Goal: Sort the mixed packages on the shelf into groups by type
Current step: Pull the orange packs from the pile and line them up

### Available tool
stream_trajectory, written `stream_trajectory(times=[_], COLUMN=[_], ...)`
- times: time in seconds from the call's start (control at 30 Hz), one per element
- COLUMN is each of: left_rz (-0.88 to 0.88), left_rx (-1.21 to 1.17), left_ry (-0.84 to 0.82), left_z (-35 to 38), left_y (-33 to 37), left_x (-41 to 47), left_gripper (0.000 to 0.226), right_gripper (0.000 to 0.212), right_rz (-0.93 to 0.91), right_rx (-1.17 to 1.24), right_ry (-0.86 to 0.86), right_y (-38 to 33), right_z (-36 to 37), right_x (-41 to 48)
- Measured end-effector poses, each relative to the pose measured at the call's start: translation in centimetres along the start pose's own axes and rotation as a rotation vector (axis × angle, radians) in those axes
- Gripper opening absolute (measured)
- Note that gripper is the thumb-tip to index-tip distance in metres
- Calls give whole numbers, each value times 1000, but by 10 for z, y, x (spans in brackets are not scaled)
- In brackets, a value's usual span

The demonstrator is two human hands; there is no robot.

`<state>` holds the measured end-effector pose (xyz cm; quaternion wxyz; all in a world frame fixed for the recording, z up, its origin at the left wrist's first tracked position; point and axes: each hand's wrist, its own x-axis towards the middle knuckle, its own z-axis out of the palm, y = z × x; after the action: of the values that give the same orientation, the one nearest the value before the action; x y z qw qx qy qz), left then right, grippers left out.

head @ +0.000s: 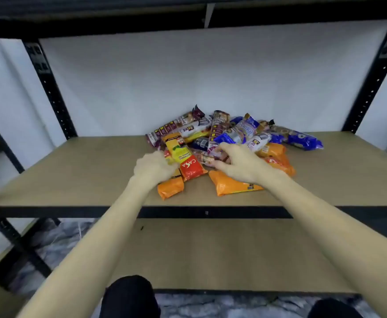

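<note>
**Both hands in the heap, sorting barely begun**

Nearest the camera are the person's dark-clad knees (128,294), with a lower board (210,253) of the rack just beyond them. Both forearms reach over it to the shelf (73,177) above, where all the packages lie in one pile (229,143) at the middle. No separate groups are laid out yet.

At the pile's near edge lie orange packages (231,184), one on either side of the hands and free of the tangle, so they look easy to pull out first.

The left hand (153,167) is curled round the near end of a yellow-and-red package (185,161). Its fingers are hidden behind the knuckles, but they seem clamped on it, probably to draw it leftward onto bare board.

The right hand (238,164) arches over the heap's centre, thumb and fingers bent toward each other and pinching a purple package (213,154) that lies half buried. This looks like a grip meant to tease it free.

Further back, long purple-and-white rolls (178,127) lean across the top, and blue packages (302,140) trail off to the right. Behind everything is the pale back wall (187,76).
</note>
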<state>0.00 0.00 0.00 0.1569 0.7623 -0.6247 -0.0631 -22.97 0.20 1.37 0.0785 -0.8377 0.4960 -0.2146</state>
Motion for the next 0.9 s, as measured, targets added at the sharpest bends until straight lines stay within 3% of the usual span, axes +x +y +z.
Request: stream_trajectory(times=[0.23, 0.37, 0.5, 0.77, 0.9], left_rz=[-158, -160, -137, -185, -215], left_rx=[83, 41, 14, -167, -209], left_ry=[77, 21, 32, 202, 250], left_z=[32, 32, 31, 26, 7], left_y=[19, 14, 1, -37, -86], left_x=[1, 7, 4, 0, 5], left_gripper=[79, 59, 59, 58, 58], right_gripper=[30, 43, 57, 65, 83], right_rz=[142, 253, 291, 283, 121], right_rx=[-61, -72, -106, -76, -50], right_ry=[116, 31, 54, 42, -135], right_y=[-48, -52, -53, -57, -57], right_z=[57, 78, 89, 83, 63], right_x=[66, 89, 92, 91, 102])
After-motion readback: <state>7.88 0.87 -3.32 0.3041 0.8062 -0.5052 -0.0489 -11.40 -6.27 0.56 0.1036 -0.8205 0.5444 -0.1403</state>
